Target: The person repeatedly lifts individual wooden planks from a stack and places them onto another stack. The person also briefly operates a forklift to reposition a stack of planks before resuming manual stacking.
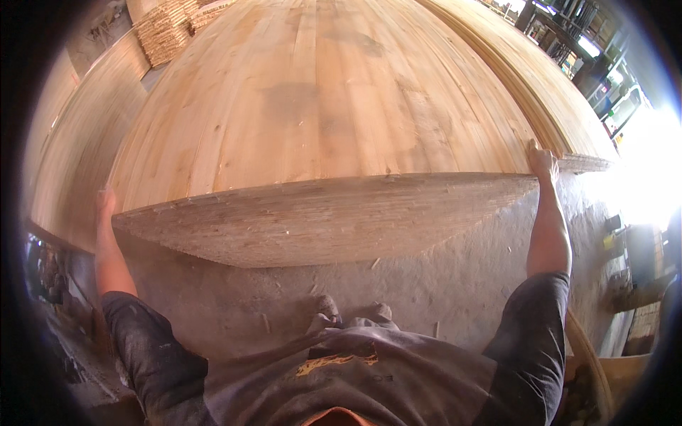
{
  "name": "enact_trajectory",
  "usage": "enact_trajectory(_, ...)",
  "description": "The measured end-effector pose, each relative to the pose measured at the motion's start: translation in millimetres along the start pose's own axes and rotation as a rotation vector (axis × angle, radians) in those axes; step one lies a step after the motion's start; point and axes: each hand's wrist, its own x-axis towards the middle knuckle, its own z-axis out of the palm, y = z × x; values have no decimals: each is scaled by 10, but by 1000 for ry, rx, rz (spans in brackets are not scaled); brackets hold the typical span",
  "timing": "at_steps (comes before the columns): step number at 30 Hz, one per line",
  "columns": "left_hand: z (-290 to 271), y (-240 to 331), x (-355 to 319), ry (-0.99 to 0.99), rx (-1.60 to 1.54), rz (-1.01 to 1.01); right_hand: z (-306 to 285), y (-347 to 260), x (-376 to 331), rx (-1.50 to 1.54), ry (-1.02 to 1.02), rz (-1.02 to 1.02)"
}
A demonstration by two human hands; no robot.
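Observation:
A tall stack of large pale wooden sheets (320,106) fills the middle of the view, its layered front edge (320,220) facing me. My left hand (105,202) is at the stack's near left corner, fingers on the top sheet's edge. My right hand (541,162) grips the top sheet at the near right corner. Both arms are stretched wide apart. My feet (352,314) stand on the dusty floor just before the stack.
A second stack of sheets (78,156) lies to the left, a third (554,92) to the right. A pile of short wood strips (167,28) sits at the far left. Shelving and glaring light are at the right. Wood chips litter the concrete floor (455,277).

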Motion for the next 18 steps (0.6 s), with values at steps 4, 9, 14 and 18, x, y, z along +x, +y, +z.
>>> enact_trajectory(4,109,-61,53,85,-80,85,-2,7,-33,9,7,-10)
enact_trajectory(9,99,43,-12,152,-127,178,-112,-22,-222,49,45,53)
enact_trajectory(14,-2,21,25,8,-21,96,-180,-82,-348,84,44,64)
enact_trajectory(18,-16,-14,-68,12,48,129,-170,-107,-347,101,39,47)
